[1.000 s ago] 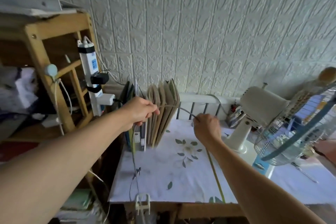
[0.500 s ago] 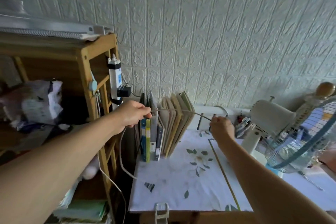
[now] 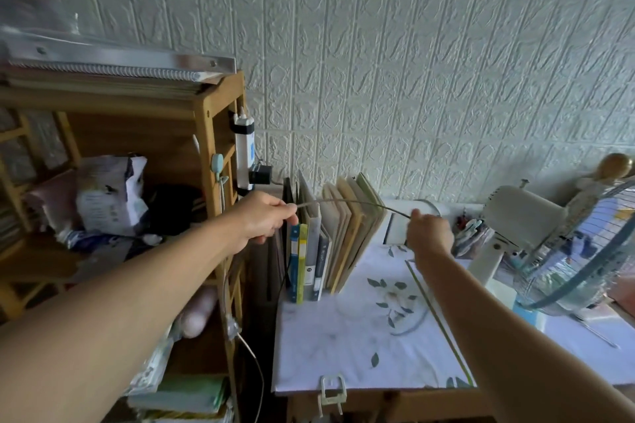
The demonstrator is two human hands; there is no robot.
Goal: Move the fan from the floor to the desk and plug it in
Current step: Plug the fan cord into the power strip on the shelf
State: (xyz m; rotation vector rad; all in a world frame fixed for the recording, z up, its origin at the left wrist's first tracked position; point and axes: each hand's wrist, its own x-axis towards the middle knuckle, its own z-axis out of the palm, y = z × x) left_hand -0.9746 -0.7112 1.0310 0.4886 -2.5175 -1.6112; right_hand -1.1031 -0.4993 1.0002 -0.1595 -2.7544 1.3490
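White embossed wall [image 3: 412, 62] behind; worktop [image 3: 360, 347] under a pale leaf-printed cloth at lower right, wooden shelf unit [image 3: 213, 134] to its left. Nearest, a white clip [image 3: 331, 390] on the worktop's front edge. Farther in, both bare forearms reaching forward. Left hand [image 3: 264, 221] clenched, fingers pinching one end of a thin grey cord [image 3: 354, 202] just right of the shelf post. Right hand [image 3: 429, 233] closed on the same cord farther right, above the cloth; cord stretched between the two, arching across the tops of a row of upright books [image 3: 330, 244]. Fan [image 3: 536, 244] standing on the worktop at far right, white motor housing facing left, wire cage cut off by the frame edge. Beyond the left hand, a white power strip [image 3: 244, 151] strapped upright to the shelf post, black adapter plugged into it. Plug end of the cord not visible.
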